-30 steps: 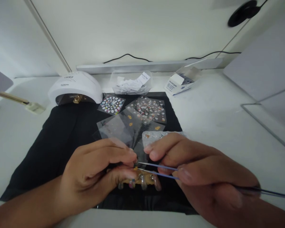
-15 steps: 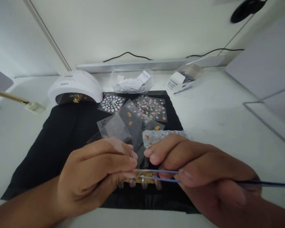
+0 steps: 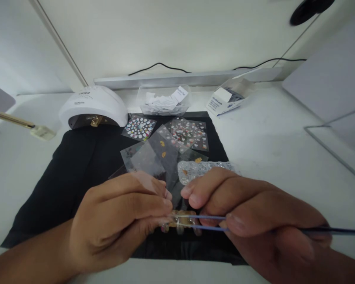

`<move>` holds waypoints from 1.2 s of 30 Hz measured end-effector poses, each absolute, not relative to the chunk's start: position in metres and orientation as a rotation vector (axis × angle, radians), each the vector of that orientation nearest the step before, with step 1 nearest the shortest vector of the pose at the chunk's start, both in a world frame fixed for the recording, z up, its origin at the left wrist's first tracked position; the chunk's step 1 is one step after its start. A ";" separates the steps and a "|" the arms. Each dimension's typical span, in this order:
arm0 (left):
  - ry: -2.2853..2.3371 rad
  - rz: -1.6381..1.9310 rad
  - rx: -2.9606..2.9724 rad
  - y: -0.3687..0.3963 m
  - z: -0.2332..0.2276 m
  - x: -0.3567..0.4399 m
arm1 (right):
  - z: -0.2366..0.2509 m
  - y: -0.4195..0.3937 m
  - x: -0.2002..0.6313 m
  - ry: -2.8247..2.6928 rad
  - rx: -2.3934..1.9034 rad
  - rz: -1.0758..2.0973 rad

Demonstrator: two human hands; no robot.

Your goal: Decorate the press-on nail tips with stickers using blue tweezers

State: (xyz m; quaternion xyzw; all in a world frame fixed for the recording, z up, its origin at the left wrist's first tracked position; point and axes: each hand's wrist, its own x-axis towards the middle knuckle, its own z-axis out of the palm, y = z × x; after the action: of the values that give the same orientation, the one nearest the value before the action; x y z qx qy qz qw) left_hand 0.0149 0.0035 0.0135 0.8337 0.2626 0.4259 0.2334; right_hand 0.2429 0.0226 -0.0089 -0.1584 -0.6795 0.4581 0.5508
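Observation:
My left hand (image 3: pixel 118 221) is closed in a pinch, thumb against forefinger. Whatever sits between those fingertips is too small or hidden to make out. My right hand (image 3: pixel 254 209) grips a pair of blue tweezers (image 3: pixel 211 222), their two arms slightly apart and the pale tips pointing left, close to my left fingertips. Just below and behind the tips, a gold-coloured holder (image 3: pixel 192 215) carries several clear nail tips (image 3: pixel 180 229). The left end of that row is partly covered by my left hand.
Sticker sheets (image 3: pixel 191 134) and clear films (image 3: pixel 148 159) lie on a black cloth (image 3: pixel 77 157). A clear studded case (image 3: pixel 192 170) is behind my right hand. Further back are a white nail lamp (image 3: pixel 97 102), a plastic tub (image 3: pixel 142 102), an alcohol-pad box (image 3: pixel 225 100) and, left, a bottle brush (image 3: pixel 43 132).
The tweezers have shifted a little down and to the right with my right hand. The left end of the nail tip row is more covered by my left fingers.

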 end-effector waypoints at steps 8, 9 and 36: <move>0.853 1.187 2.149 -0.001 0.016 0.020 | -0.008 0.021 0.244 -1.601 -0.376 1.080; 0.871 1.199 2.108 -0.002 0.016 0.022 | -0.007 0.021 0.244 -1.604 -0.375 1.071; 0.947 1.252 1.906 -0.005 0.010 0.023 | -0.006 0.024 0.237 -1.535 -0.380 1.115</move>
State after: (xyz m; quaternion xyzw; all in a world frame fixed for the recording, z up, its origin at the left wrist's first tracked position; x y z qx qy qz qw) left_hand 0.0230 -0.0055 0.0095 0.7286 0.3620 0.4786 0.3301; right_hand 0.2371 0.0238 -0.0059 -0.1615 -0.6533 0.4744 0.5675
